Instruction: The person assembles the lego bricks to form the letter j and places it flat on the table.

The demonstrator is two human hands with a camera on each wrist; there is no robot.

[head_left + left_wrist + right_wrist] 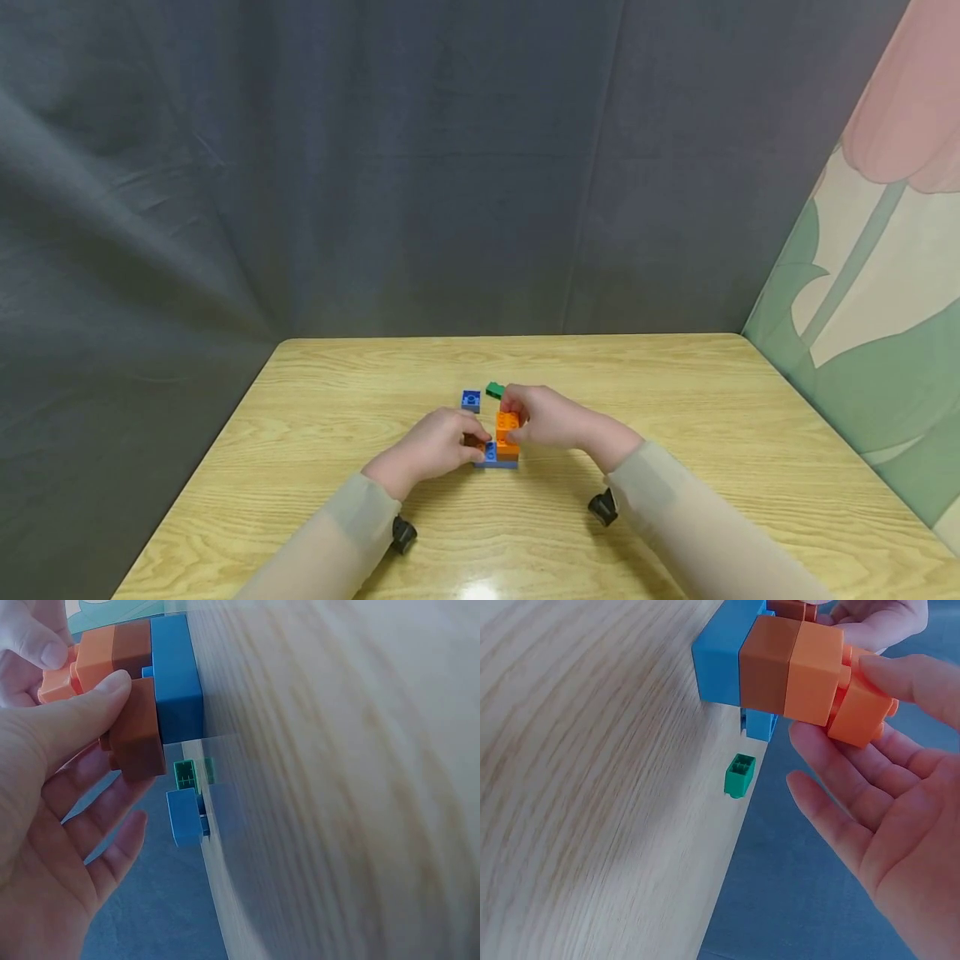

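Note:
A long blue brick [177, 682] lies on the table as the base of a stack. On its right end sit a brown brick [767, 666], an orange brick [814, 671] and a smaller orange brick [860, 709] on top. My right hand [553, 417] pinches that top brick between thumb and fingers. At the base's left end, my left hand [433, 447] grips another brown brick [136, 735] by thumb and fingers. Whether this brick is pressed fully down on the blue studs, I cannot tell.
Behind the stack, a loose blue brick [471, 401] lies studs down or on its side, beside a small green brick [494, 390]. Black wrist devices [403, 534] hang under both sleeves. A dark curtain [450, 167] stands behind the wooden table [337, 392].

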